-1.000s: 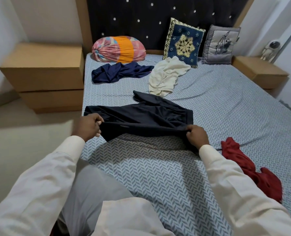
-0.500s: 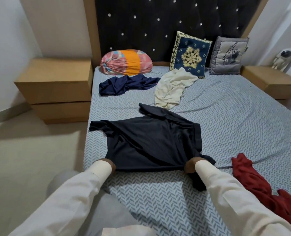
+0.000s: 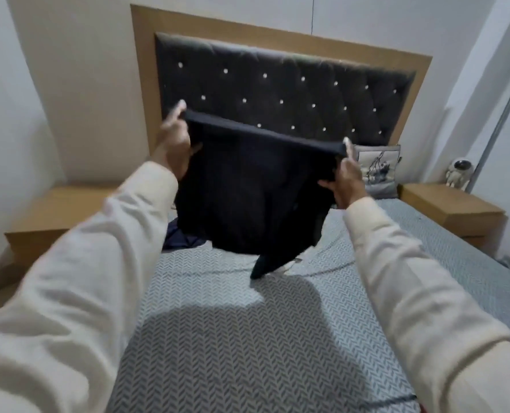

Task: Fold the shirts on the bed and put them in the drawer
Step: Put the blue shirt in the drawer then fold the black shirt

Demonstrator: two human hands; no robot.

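Left bedside unit: a light wooden bedside cabinet [image 3: 54, 216] stands against the wall just beside the bed. No drawer shows open from this angle.
Left hand: the left hand [image 3: 173, 141] is raised in front of the headboard. Its fingers and thumb pinch the top left corner of the shirt.
Second shirt: a crumpled navy-blue shirt [image 3: 183, 238] lies on the bed, partly hidden behind the raised garment.
Task item: a black short-sleeved fabric shirt [image 3: 247, 189] hangs clear of the bed, stretched taut along its top edge between both hands. Its lower end dangles just above the sheet.
Headboard: a black tufted headboard with studs [image 3: 277, 90] sits in a wooden frame behind the shirt.
Right hand: the right hand [image 3: 344, 174] pinches the top right corner, fingers curled under the edge and thumb on top.
Right side: a grey printed cushion [image 3: 379, 168] leans at the bed head, with a second wooden cabinet [image 3: 447, 204] beyond it.
Bed: the grey herringbone-patterned bed sheet [image 3: 232, 338] is bare below the arms.
Progress: early stage. No folded shirt is visible.
Remaining: lay the shirt flat, fold it, fold the others, then stow all in the drawer.
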